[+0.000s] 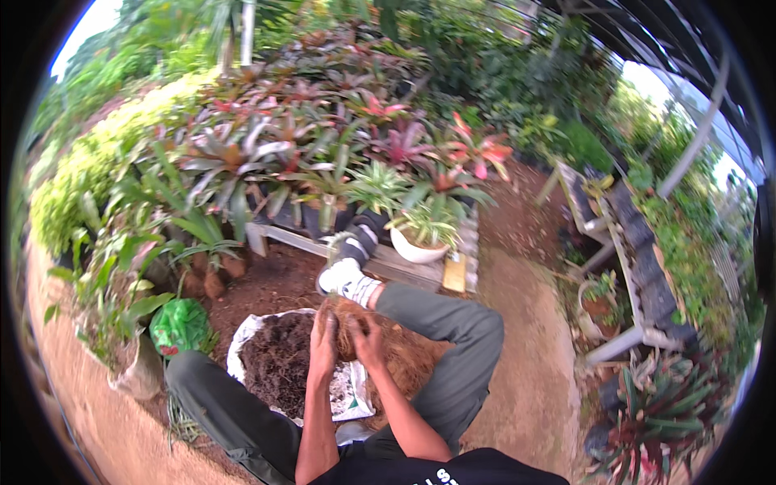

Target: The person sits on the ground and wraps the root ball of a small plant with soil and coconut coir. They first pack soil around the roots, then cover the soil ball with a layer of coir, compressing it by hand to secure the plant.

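A clump of brown coconut fibre (347, 324) is pressed between my two hands, held above the right part of an opened white sack. My left hand (324, 339) lies along the clump's left side. On its right side, the fingers of my right hand (367, 342) curl against the fibre. Dark potting soil mixed with fibres (273, 364) is heaped on the white sack (357, 397), partly hidden behind my left forearm. Loose reddish-brown fibre (406, 364) covers the ground between my right forearm and right leg.
My right foot, in a sock and sandal (351, 260), rests against a wooden plant bench (400, 267). A white bowl planter (418, 250) and a yellow box (454, 273) sit there. A green plastic bag (178, 327) stands left. Potted bromeliads (242, 157) crowd ahead; a plant rack (630, 254) stands right.
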